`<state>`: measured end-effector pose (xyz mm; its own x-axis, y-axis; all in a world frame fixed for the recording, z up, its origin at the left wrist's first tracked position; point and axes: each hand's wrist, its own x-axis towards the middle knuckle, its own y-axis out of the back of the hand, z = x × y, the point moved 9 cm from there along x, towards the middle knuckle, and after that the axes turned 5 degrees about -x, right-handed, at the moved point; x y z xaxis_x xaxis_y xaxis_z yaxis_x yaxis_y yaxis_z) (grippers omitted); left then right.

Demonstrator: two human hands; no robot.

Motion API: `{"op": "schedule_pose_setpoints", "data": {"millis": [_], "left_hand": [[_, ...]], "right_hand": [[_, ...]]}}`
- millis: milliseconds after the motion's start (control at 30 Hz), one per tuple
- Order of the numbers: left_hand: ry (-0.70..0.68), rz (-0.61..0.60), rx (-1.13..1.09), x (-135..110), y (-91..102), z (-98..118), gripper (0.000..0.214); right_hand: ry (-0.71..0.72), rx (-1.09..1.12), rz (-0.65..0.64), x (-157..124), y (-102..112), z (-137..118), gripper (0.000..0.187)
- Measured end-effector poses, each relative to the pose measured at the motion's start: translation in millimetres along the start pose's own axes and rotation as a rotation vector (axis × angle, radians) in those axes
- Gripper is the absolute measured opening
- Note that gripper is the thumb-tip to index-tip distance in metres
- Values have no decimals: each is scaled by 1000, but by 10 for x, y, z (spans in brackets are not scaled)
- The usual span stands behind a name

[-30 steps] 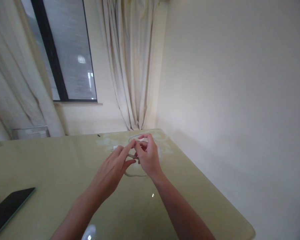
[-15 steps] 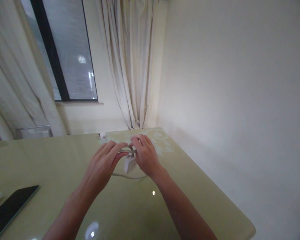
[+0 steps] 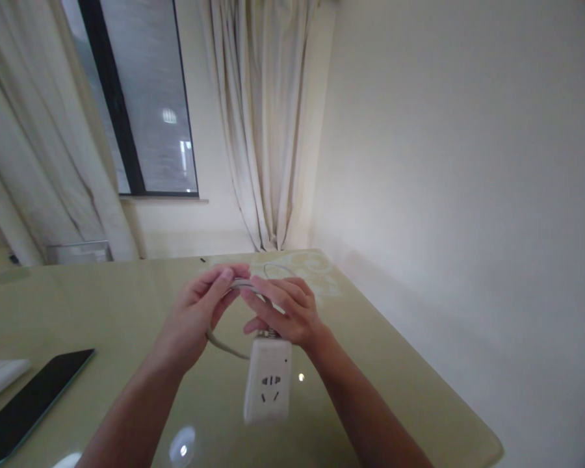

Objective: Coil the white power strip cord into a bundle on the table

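A loop of grey-white power cable spans the gap between my two hands above the table. My left hand pinches the cable between thumb and fingers, and a length of it curves down below that hand. On the other side, my right hand has its fingers curled round the cable near the strip's end. Just below the right hand hangs a white power strip, its socket slots facing me. Fingers hide part of the coil, and a thin stretch of cord shows behind the right hand.
On the green-topped table, a black flat phone-like slab lies at the left beside a white object. A small dark piece is near the far edge. Curtains and a wall border the table.
The power strip has swung from behind my hands to hang nearer me, socket side showing. My right fingers have spread along the cable, and my left hand has turned thumb-side toward me.
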<state>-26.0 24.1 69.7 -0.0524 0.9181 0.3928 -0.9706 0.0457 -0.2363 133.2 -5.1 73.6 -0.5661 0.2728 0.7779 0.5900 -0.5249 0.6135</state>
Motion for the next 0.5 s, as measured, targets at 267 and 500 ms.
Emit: {"op": "schedule_pose_setpoints", "data": {"millis": [267, 500], "left_hand": [[265, 219, -378, -89, 29, -352, 32], [-20, 402, -191, 328, 770, -525, 13]], "right_hand": [[189, -72, 68, -271, 341, -237, 46], [16, 262, 50, -959, 795, 142, 31]]}}
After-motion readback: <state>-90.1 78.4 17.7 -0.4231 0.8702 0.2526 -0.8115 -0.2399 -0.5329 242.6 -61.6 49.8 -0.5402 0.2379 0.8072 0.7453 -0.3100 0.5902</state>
